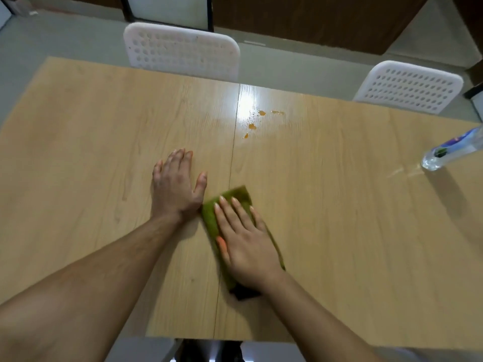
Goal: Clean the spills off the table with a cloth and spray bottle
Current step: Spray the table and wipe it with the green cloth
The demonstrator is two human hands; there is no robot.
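A person's right hand [245, 240] is pressing flat on a folded green cloth [210, 218] near the front of a light wood-grain surface [339, 231], fingers straight and slightly spread, holding the cloth down rather than gripping it. The cloth is lying across the thin seam [230, 178] that is running front to back between the surface's two panels, and a dark edge of it is showing beneath the wrist. Just beside it, the left hand [177, 186] is resting palm down on the bare wood, fingers extended and thumb angled out, holding nothing; the heel of this hand is touching or nearly touching the cloth's left corner. Both bare forearms are reaching in from the lower edge of the view.

Farther back, just right of the seam, several small orange spills [253, 126] are sitting on the surface amid a bright patch of reflected light, well apart from the cloth. At the far right edge, a clear plastic spray bottle [449, 152] with a blue label is standing partly out of view, with a wet-looking streak gleaming beside its base. Beyond the surface's far edge, two white perforated chair backs [181, 52] are standing against a grey floor [65, 37], with dark wood panelling behind them.
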